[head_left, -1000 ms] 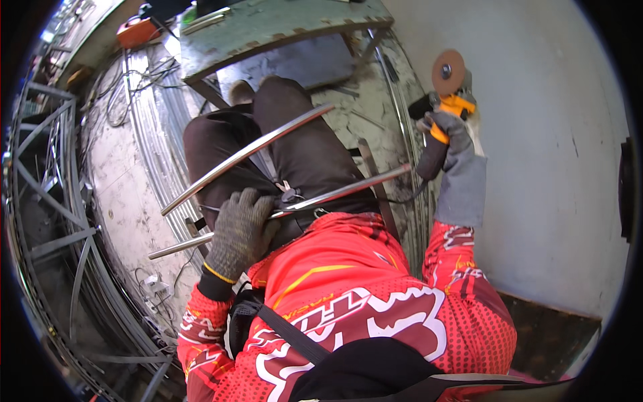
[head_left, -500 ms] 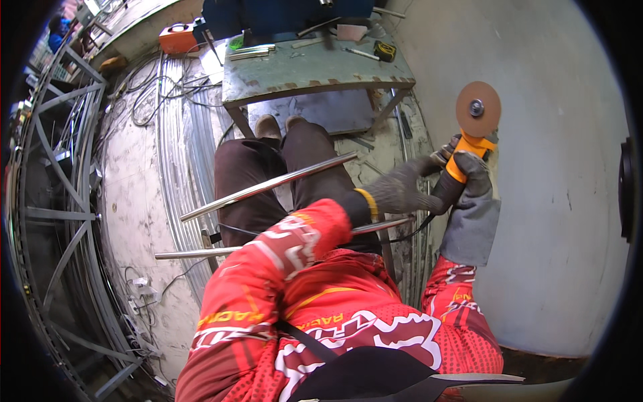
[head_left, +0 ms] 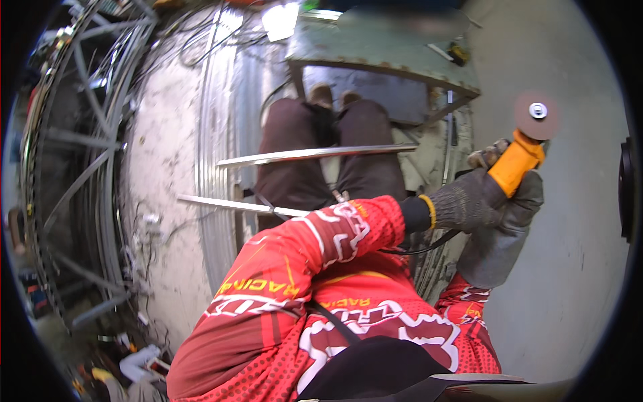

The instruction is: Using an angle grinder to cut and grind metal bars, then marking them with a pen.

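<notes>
An angle grinder (head_left: 514, 167) with an orange head and a round brown disc (head_left: 536, 124) is held up at the right, close to a grey wall. The disc's edge is blurred and see-through. My left hand (head_left: 469, 201), in a grey knit glove with a yellow cuff, reaches across my body and is closed around the grinder's body. From the other side my right hand (head_left: 519, 214), in a grey leather gauntlet, also grips it. A shiny metal tube (head_left: 315, 155) lies across my thighs. A second tube (head_left: 241, 205) runs under my left forearm.
Ahead stands a green-grey metal workbench (head_left: 375, 47) with a tape measure (head_left: 458, 53) on it. Long metal profiles (head_left: 216, 134) and cables lie on the floor to the left, beside a steel truss frame (head_left: 87, 141). The wall (head_left: 569, 268) closes off the right side.
My left hand has closed around the grinder body, where its fingers were stretched out before. The disc, sharp earlier, is now blurred. My view has swung, shifting the bench rightward in the picture.
</notes>
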### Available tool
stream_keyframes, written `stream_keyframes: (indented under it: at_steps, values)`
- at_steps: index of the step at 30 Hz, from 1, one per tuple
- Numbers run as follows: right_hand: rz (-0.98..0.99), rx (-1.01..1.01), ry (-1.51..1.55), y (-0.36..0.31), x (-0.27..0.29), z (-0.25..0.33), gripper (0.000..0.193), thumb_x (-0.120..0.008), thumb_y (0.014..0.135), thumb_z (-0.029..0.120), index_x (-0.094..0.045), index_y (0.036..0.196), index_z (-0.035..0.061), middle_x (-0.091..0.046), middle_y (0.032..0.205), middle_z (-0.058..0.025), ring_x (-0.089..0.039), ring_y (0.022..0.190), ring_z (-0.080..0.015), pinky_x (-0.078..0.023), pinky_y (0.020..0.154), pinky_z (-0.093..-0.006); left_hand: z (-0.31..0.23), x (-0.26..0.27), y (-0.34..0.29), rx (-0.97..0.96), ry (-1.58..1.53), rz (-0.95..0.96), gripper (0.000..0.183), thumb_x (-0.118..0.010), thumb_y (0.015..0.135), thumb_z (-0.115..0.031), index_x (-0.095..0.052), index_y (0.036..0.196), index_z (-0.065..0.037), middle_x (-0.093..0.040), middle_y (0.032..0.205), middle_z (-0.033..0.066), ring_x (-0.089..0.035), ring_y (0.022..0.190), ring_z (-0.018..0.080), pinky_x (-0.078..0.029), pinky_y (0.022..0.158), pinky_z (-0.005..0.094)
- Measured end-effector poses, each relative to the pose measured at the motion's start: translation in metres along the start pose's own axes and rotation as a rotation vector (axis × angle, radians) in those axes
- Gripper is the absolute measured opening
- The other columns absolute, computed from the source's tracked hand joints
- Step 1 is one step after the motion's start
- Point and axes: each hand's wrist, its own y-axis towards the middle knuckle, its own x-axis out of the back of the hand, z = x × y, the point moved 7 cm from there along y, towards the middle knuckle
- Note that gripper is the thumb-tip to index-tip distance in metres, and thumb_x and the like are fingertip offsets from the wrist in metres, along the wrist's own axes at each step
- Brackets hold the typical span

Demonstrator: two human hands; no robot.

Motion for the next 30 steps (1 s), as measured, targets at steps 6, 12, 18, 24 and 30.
stream_keyframes:
  at_steps: [6,12,18,24,30]
  values:
    - [0.021,0.009,-0.037,0.011,-0.024,-0.013,0.077,-0.078,0.095,0.04,-0.045,0.151,-0.0019,-0.066,0.131,-0.0175,-0.07,0.118,-0.033,-0.051,0.113,-0.0621,-0.007,0.034,-0.018,0.053,0.023,-0.067,0.061,-0.082,0.079,-0.028,-0.062,0.126,0.006,-0.073,0.096,0.0221,-0.075,0.089,0.0341,-0.061,0.08,0.0427]
    - [-0.099,0.142,-0.352,0.041,0.001,-0.021,0.077,-0.076,0.097,0.015,-0.04,0.164,0.004,-0.061,0.147,-0.0184,-0.063,0.133,-0.0334,-0.055,0.116,-0.0529,-0.036,0.116,-0.045,0.331,0.085,-0.148,0.058,-0.09,0.076,-0.03,-0.067,0.118,0.003,-0.072,0.092,0.014,-0.074,0.078,0.0311,-0.06,0.069,0.0413]
    - [0.6,-0.123,-1.641,-0.03,-0.097,-0.075,0.054,-0.082,0.088,0.011,-0.064,0.138,0.0076,-0.074,0.123,-0.0138,-0.074,0.101,-0.0285,-0.062,0.089,-0.0419,-0.044,0.263,-0.091,-0.104,0.98,-0.182,0.056,-0.087,0.08,-0.017,-0.062,0.128,-0.002,-0.068,0.097,0.0034,-0.068,0.083,0.019,-0.057,0.073,0.0359]
    - [1.065,0.307,-1.594,-0.056,-0.172,-0.159,0.049,-0.074,0.087,0.029,-0.072,0.135,0.0164,-0.077,0.099,-0.0096,-0.071,0.107,-0.0339,-0.05,0.107,-0.058,-0.061,0.398,-0.168,0.468,0.952,-0.657,0.061,-0.091,0.072,-0.025,-0.06,0.122,-0.004,-0.071,0.094,0.0064,-0.069,0.08,0.0186,-0.058,0.073,0.0381]
    - [1.1,0.199,-1.72,-0.06,-0.15,-0.207,0.047,-0.07,0.094,0.027,-0.07,0.14,0.0205,-0.07,0.078,-0.0038,-0.069,0.081,-0.0255,-0.052,0.104,-0.0525,-0.055,0.435,-0.184,0.605,1.18,-0.611,0.065,-0.089,0.071,-0.036,-0.06,0.118,-0.001,-0.069,0.084,0.0133,-0.068,0.062,0.0232,-0.057,0.06,0.0378]
